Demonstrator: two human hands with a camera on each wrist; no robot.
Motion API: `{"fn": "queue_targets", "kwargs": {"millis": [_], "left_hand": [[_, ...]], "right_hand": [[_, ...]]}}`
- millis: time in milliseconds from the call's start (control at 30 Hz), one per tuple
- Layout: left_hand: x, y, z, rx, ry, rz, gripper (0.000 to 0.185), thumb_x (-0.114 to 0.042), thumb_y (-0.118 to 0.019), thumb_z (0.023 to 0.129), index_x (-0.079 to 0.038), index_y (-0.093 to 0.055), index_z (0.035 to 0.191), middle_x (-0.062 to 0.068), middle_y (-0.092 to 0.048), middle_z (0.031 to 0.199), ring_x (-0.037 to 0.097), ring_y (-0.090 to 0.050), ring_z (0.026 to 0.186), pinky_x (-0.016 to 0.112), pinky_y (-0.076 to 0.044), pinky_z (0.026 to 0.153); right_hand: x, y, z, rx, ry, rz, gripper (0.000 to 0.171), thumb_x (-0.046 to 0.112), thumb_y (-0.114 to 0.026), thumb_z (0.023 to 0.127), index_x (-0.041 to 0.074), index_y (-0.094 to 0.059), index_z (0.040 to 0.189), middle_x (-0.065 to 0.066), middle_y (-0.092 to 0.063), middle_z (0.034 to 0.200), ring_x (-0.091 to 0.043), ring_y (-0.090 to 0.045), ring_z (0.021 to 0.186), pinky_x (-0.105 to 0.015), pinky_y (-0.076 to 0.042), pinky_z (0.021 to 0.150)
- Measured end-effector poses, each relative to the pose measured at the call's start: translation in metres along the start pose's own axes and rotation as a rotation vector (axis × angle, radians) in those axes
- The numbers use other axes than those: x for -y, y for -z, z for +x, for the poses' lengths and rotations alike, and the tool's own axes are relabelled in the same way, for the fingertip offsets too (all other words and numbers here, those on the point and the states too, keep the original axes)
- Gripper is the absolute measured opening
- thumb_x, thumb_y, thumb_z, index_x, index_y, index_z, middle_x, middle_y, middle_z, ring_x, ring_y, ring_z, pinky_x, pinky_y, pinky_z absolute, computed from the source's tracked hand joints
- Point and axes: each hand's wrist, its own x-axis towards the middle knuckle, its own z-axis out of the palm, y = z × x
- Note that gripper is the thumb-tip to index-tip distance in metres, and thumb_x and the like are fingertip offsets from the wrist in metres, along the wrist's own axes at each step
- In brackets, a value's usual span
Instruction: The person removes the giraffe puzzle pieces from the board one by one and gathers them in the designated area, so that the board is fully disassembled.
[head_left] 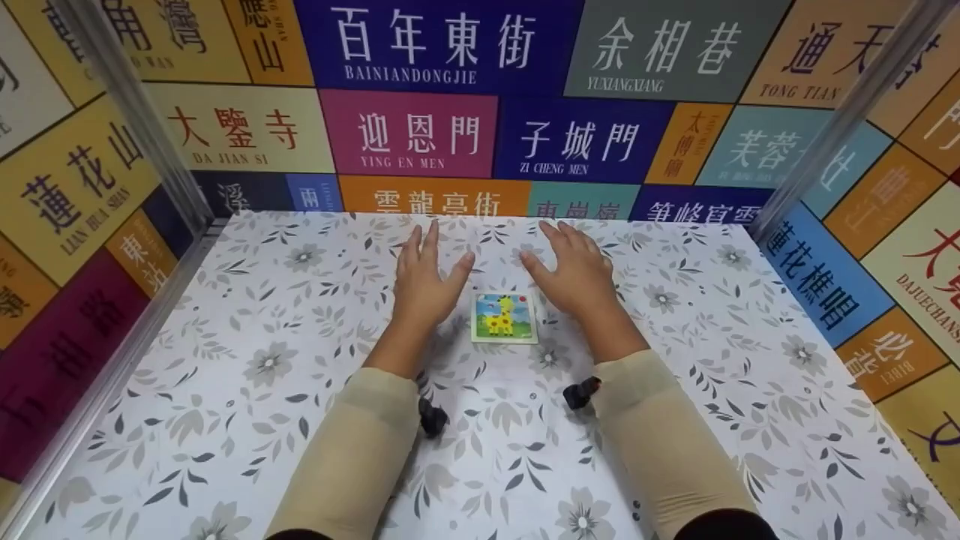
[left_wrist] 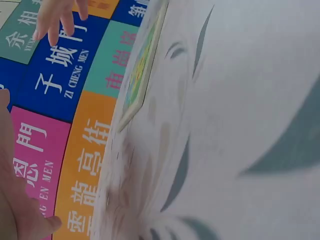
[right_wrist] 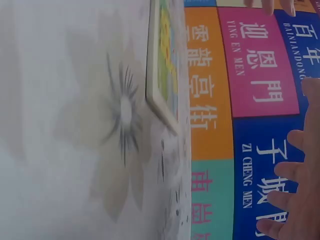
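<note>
A small square puzzle board (head_left: 504, 316) with a yellow giraffe picture lies flat on the flowered table cover (head_left: 262, 360), between my two hands. My left hand (head_left: 426, 277) rests palm down just left of it, fingers straight and spread. My right hand (head_left: 576, 271) lies palm down just right of it, fingers straight too. Neither hand touches the board. The left wrist view shows the puzzle board (left_wrist: 142, 70) edge-on, with the right hand's fingers (left_wrist: 55, 20) beyond it. The right wrist view shows the puzzle board (right_wrist: 162, 65) edge-on and the right hand's fingers (right_wrist: 295, 200).
Walls of coloured panels with Chinese place names (head_left: 420, 127) close in the table at the back and both sides. Metal corner posts (head_left: 142, 112) stand at the back left and back right (head_left: 840, 112). Black wrist cameras (head_left: 581, 391) sit under both beige sleeves.
</note>
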Motion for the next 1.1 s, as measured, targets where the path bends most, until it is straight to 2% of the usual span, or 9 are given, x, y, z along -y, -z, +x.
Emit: {"fn": "queue_targets", "kwargs": {"millis": [133, 267, 400, 500, 600, 767, 833, 1000, 1100], "left_hand": [[-0.006, -0.001, -0.006, 0.035, -0.001, -0.212, 0.080, -0.066, -0.054, 0.103, -0.030, -0.029, 0.170, 0.005, -0.018, 0.180, 0.034, -0.017, 0.168, 0.061, -0.025, 0.133], [-0.010, -0.001, -0.012, 0.072, 0.018, -0.394, 0.070, -0.060, -0.054, 0.105, -0.023, -0.043, 0.164, 0.007, -0.029, 0.176, 0.033, -0.028, 0.165, 0.055, -0.029, 0.133], [-0.010, -0.002, -0.014, 0.102, 0.057, -0.474, 0.064, -0.058, -0.057, 0.105, -0.024, -0.050, 0.159, 0.006, -0.042, 0.169, 0.029, -0.036, 0.161, 0.051, -0.032, 0.132], [-0.005, -0.004, -0.013, 0.127, 0.085, -0.518, 0.058, -0.049, -0.063, 0.103, -0.022, -0.055, 0.154, 0.003, -0.051, 0.162, 0.026, -0.043, 0.157, 0.048, -0.034, 0.131], [0.004, -0.006, -0.013, 0.190, 0.126, -0.539, 0.054, -0.037, -0.068, 0.101, -0.020, -0.057, 0.152, 0.001, -0.057, 0.157, 0.023, -0.049, 0.150, 0.045, -0.041, 0.127], [0.017, -0.010, -0.015, 0.308, 0.179, -0.520, 0.055, -0.023, -0.071, 0.099, -0.015, -0.057, 0.152, 0.003, -0.060, 0.152, 0.023, -0.057, 0.140, 0.044, -0.052, 0.114], [0.019, -0.010, -0.016, 0.329, 0.174, -0.484, 0.054, -0.024, -0.072, 0.099, -0.015, -0.058, 0.151, 0.003, -0.061, 0.150, 0.023, -0.059, 0.138, 0.044, -0.052, 0.113], [0.023, -0.010, -0.016, 0.360, 0.124, -0.394, 0.051, -0.024, -0.074, 0.099, -0.017, -0.061, 0.148, 0.005, -0.064, 0.149, 0.025, -0.060, 0.140, 0.044, -0.050, 0.117], [0.026, -0.010, -0.017, 0.399, 0.090, -0.348, 0.053, -0.021, -0.075, 0.098, -0.015, -0.061, 0.149, 0.006, -0.063, 0.151, 0.027, -0.060, 0.142, 0.044, -0.049, 0.118]], "right_hand": [[0.012, -0.001, -0.002, 0.000, 0.020, 0.072, 0.081, 0.085, -0.037, 0.098, 0.042, -0.034, 0.167, -0.001, -0.036, 0.175, -0.034, -0.032, 0.162, -0.072, -0.028, 0.126], [0.025, -0.003, -0.002, 0.020, 0.032, 0.138, 0.081, 0.089, -0.034, 0.096, 0.044, -0.040, 0.163, 0.000, -0.042, 0.171, -0.034, -0.037, 0.160, -0.070, -0.031, 0.126], [0.040, -0.005, 0.001, 0.063, 0.051, 0.198, 0.083, 0.091, -0.034, 0.094, 0.044, -0.044, 0.161, 0.001, -0.048, 0.168, -0.033, -0.041, 0.157, -0.067, -0.035, 0.126], [0.046, -0.010, 0.004, 0.086, 0.068, 0.260, 0.082, 0.089, -0.038, 0.095, 0.041, -0.048, 0.160, 0.000, -0.055, 0.161, -0.031, -0.048, 0.152, -0.063, -0.040, 0.123], [0.047, -0.018, 0.007, 0.121, 0.082, 0.326, 0.077, 0.083, -0.042, 0.099, 0.033, -0.054, 0.157, -0.002, -0.062, 0.152, -0.030, -0.055, 0.144, -0.059, -0.046, 0.119], [0.040, -0.035, 0.010, 0.233, 0.046, 0.399, 0.062, 0.072, -0.050, 0.103, 0.031, -0.064, 0.148, 0.002, -0.064, 0.145, -0.025, -0.058, 0.134, -0.051, -0.050, 0.115], [0.038, -0.041, 0.011, 0.262, 0.045, 0.421, 0.058, 0.067, -0.054, 0.103, 0.029, -0.066, 0.145, 0.002, -0.065, 0.143, -0.024, -0.059, 0.131, -0.050, -0.051, 0.113], [0.029, -0.052, 0.012, 0.312, 0.093, 0.459, 0.049, 0.048, -0.064, 0.105, 0.017, -0.069, 0.142, -0.006, -0.069, 0.137, -0.028, -0.064, 0.122, -0.048, -0.056, 0.102], [0.023, -0.058, 0.013, 0.374, 0.074, 0.474, 0.044, 0.037, -0.070, 0.103, 0.015, -0.069, 0.141, -0.008, -0.069, 0.134, -0.028, -0.065, 0.120, -0.046, -0.057, 0.100]]}}
